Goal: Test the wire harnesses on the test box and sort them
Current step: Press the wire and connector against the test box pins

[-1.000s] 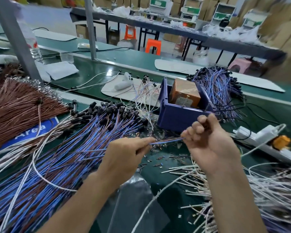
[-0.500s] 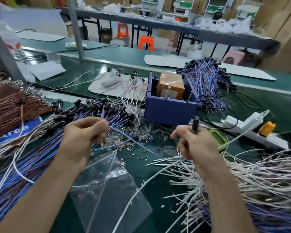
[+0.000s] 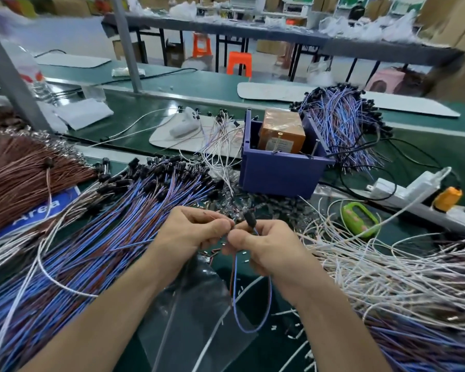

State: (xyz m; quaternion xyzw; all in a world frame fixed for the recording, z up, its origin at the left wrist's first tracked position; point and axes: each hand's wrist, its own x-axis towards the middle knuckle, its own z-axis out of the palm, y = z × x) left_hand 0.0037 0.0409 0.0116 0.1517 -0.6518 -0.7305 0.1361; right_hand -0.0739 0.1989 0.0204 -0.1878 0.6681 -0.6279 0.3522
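Though the fingertips hide its wire ends, one harness (image 3: 234,285) is pinched by both left hand (image 3: 196,229) and right hand (image 3: 266,245) just before the blue bin (image 3: 279,173), its single black connector (image 3: 250,220) poking up.

The box (image 3: 282,130) sits in the bin (image 3: 279,173), harness pile (image 3: 118,210) to its left.

The green bench (image 3: 124,114) is crowded. Blue-and-brown harnesses (image 3: 91,251) spread across the left, with a brown wire bundle (image 3: 19,178) beyond them, and white wires (image 3: 387,269) are heaped on the right. A blue bin (image 3: 279,173) stands mid-bench. A power strip (image 3: 403,189) and a green tool (image 3: 359,220) lie to its right, and a clear bag (image 3: 193,318) lies at the near edge.
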